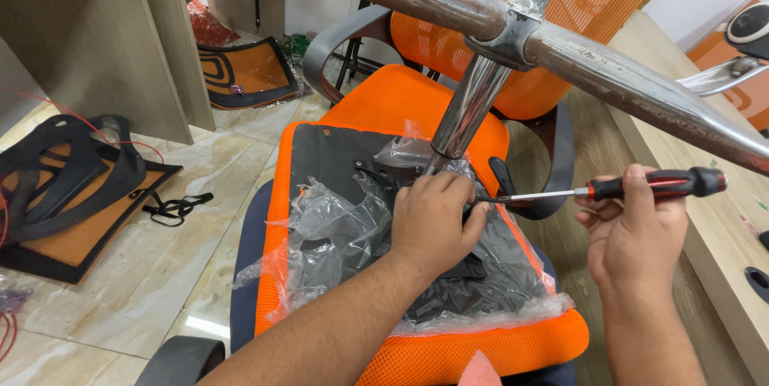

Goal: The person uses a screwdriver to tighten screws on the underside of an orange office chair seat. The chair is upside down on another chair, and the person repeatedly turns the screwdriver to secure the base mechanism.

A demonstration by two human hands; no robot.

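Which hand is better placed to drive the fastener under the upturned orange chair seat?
The right hand, probably: it grips the red-and-black screwdriver, whose tip points at the black mechanism plate. The left hand rests on that plate beside the chrome gas-lift column, steadying it.

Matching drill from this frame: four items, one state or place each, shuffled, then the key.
1. left hand
2. right hand
3. screwdriver
4. clear plastic wrap

A. crumpled over the black underside of the seat
B. held level, tip pointing toward the column base
C. pressed on the mechanism at the foot of the chrome column
D. gripping a red and black handle

Pairs: 1-C, 2-D, 3-B, 4-A
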